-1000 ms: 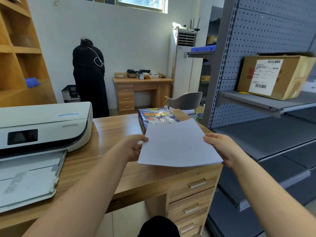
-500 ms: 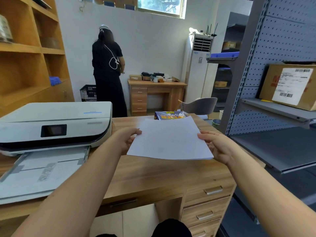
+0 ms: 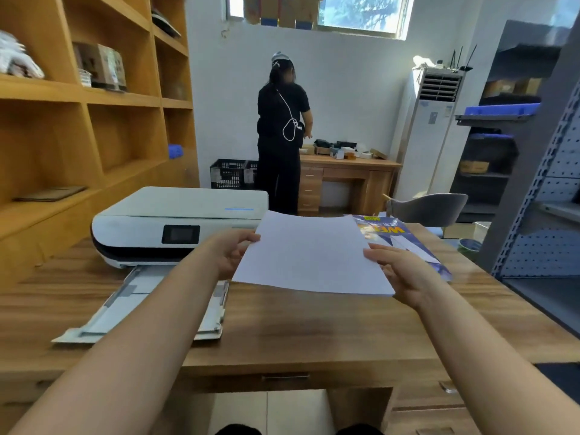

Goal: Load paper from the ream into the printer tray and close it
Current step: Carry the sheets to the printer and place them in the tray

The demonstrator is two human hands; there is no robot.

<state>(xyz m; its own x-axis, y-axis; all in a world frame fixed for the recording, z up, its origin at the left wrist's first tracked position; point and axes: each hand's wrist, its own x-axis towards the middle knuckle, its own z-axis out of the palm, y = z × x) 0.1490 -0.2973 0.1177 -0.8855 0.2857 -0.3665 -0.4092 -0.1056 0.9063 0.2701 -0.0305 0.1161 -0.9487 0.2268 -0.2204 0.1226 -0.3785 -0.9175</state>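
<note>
Holding a paper stack above the wooden desk, mid-frame.
The printer and its open tray sit left of centre; the ream lies right; the stack's edges are clamped by the left hand and right hand.

Two bare, sleeveless forearms, no jewellery.

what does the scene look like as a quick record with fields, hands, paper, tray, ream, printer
left hand: grips the left edge of the paper
right hand: grips the right edge of the paper
paper: white sheets held above the desk, right of the tray
tray: pulled out in front of the printer, not yet loaded
ream: blue pack on the desk, behind the paper
printer: white, on the desk, lid down
</note>
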